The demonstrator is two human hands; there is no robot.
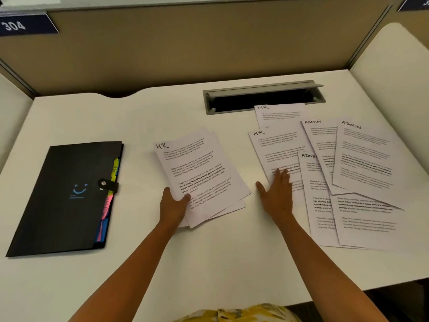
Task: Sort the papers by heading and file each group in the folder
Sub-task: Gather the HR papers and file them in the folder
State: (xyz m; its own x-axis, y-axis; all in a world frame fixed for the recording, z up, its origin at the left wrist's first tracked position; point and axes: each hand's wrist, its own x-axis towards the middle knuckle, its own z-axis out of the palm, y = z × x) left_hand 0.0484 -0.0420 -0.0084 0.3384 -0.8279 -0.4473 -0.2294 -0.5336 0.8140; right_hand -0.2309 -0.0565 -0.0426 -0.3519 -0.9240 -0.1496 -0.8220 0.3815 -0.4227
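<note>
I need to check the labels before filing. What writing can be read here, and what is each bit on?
"304": blue sign, upper left.
"HR": top sheet of stack held by left hand.
"HR": sheet under right hand.
"HR": rear sheet.
"ADMIN": sheet.
"ADMIN": rightmost sheet.
"ADMI", cut off: lower sheet.
Body text, folder tabs and folder logo: unreadable.

open desk at centre, paper and walls around it

bare desk (209, 252) runs from 6 o'clock up the middle between the two forearms. at 9 o'clock lies a shut black folder (62, 198). loose sheets (348, 177) cover 3 o'clock. an open cable slot (262, 98) sits at 1 o'clock. partition walls (185, 47) close off 12 o'clock and both sides.
</note>
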